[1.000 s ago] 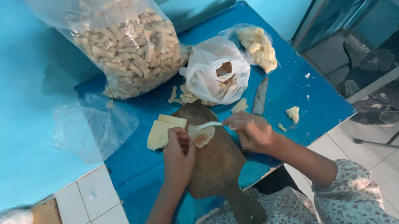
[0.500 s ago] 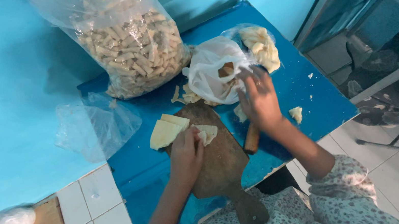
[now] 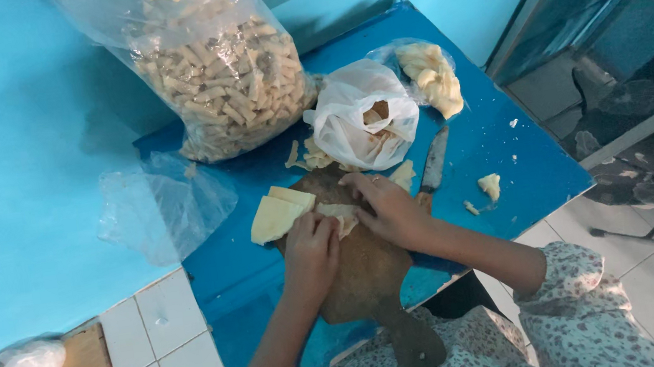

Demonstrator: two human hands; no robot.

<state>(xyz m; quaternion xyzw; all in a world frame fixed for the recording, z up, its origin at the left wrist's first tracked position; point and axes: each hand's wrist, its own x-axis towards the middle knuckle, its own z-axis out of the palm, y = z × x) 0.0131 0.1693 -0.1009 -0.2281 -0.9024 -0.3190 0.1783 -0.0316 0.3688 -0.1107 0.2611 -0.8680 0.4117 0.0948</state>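
My left hand (image 3: 312,248) and right hand (image 3: 385,205) sit side by side on the wooden cutting board (image 3: 364,275), both pressed down on a thin pale piece of dough (image 3: 341,215) near the board's far end; my fingers curl over it, though I cannot tell whether they pinch it or only press it flat. The blue tabletop (image 3: 499,144) carries everything. At its far left corner stands the big clear bag of short dough sticks (image 3: 224,75), leaning against the wall. A crumpled empty clear bag (image 3: 161,205) hangs over the left edge. Towards the far middle lies a white plastic bag (image 3: 364,115), its mouth open, and behind it, near the far right corner, a small clear bag of pale lumps (image 3: 431,77). The board's handle sticks out over the near edge. A stack of yellow dough sheets (image 3: 279,213) rests at the board's far left rim, just beside my left hand. A knife (image 3: 433,161) lies on the tabletop right of the board, and small scraps (image 3: 489,186) sit near the right edge.
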